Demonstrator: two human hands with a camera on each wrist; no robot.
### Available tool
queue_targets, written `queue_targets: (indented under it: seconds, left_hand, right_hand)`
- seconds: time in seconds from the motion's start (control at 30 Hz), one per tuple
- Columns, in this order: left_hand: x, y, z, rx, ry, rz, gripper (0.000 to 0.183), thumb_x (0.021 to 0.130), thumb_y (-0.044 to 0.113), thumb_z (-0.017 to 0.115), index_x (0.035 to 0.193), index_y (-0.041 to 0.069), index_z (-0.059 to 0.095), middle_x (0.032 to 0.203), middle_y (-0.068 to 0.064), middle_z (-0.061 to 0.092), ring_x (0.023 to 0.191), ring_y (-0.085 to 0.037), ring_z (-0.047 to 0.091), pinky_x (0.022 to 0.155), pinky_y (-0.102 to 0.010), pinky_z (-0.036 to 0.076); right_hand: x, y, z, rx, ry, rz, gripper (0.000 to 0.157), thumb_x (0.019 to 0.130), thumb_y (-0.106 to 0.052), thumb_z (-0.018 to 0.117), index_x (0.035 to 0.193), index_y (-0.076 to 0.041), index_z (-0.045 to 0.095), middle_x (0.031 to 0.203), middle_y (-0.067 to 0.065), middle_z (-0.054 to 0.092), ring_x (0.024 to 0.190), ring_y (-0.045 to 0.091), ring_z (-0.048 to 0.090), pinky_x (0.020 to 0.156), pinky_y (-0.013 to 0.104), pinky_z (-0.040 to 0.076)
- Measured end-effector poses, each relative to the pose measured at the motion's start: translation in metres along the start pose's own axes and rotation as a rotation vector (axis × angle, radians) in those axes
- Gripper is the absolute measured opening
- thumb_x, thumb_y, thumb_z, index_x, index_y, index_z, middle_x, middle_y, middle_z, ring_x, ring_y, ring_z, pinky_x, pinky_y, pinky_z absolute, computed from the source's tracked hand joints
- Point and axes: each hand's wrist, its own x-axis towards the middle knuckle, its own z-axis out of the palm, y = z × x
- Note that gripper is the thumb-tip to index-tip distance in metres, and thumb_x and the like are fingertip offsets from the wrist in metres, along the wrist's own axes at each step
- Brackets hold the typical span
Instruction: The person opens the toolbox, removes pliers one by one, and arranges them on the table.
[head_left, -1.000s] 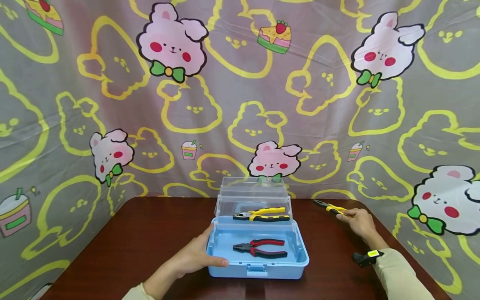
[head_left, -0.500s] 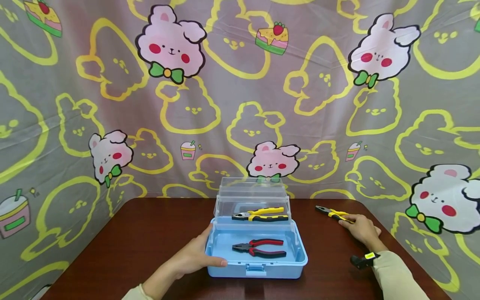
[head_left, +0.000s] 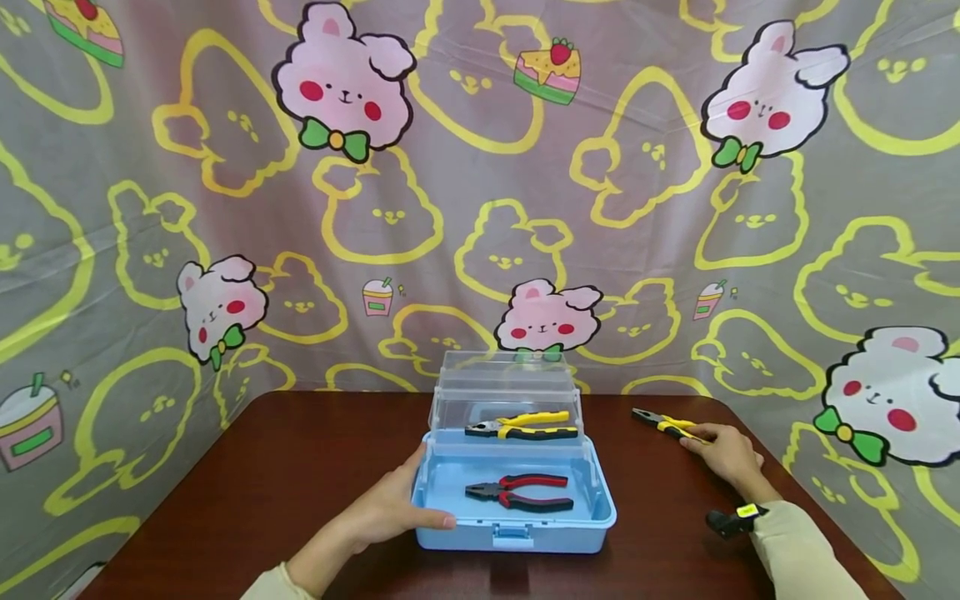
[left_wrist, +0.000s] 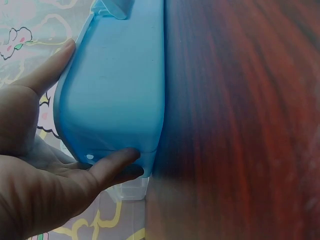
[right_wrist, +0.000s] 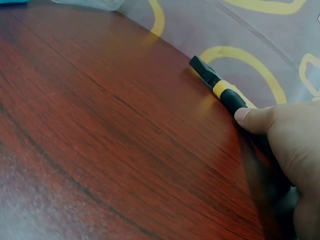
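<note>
A light-blue toolbox (head_left: 517, 537) stands with its clear lid (head_left: 506, 375) raised. My left hand (head_left: 382, 504) holds its left front corner; in the left wrist view the thumb lies at the rim and fingers press the end wall (left_wrist: 115, 120). Red-and-black pliers (head_left: 557, 503) lie in the blue base. Behind them, yellow-and-black pliers (head_left: 536, 433) rest at the clear upper tray. To the right, my right hand (head_left: 726, 458) grips the handles of another pair of yellow-and-black pliers (head_left: 660, 421), jaws pointing away to the left, low at the tabletop. Its palm hides the handle ends.
The dark reddish-brown table (head_left: 300, 467) reaches back to a patterned curtain (head_left: 480, 167) that surrounds its back and sides. A black strapped device (head_left: 735, 520) sits on the right wrist. The table's right edge runs close beside the right hand.
My right hand has brought its pliers slightly nearer and lower, and its fingers have shifted on the handles. My left hand, the toolbox and the pliers in it stay put.
</note>
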Motion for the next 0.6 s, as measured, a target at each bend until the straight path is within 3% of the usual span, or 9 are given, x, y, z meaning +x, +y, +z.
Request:
queue_targets:
  seconds: [0.27,0.6]
  left_hand:
    - [-0.001,-0.002,-0.001,-0.007,-0.006,0.016,0.124,0.079,0.04,0.091,0.166,0.006,0.009,0.156,-0.021,0.04,0.126,-0.035,0.05,0.103,-0.058,0.041]
    - [-0.001,-0.001,-0.001,-0.006,-0.003,0.011,0.124,0.079,0.039,0.091,0.166,0.007,0.01,0.157,-0.02,0.04,0.125,-0.035,0.05,0.103,-0.059,0.041]
  right_hand:
    - [0.002,-0.004,-0.002,-0.004,0.036,-0.077,0.053,0.095,-0.043,0.075,0.126,-0.001,0.071,0.121,0.029,0.066,0.104,0.049,0.06,0.07,0.06,0.04]
    - [0.008,-0.036,-0.006,-0.016,0.056,-0.248,0.041,0.092,-0.029,0.082,0.122,-0.002,0.074,0.119,0.023,0.068,0.105,0.045,0.063,0.081,0.062,0.046]
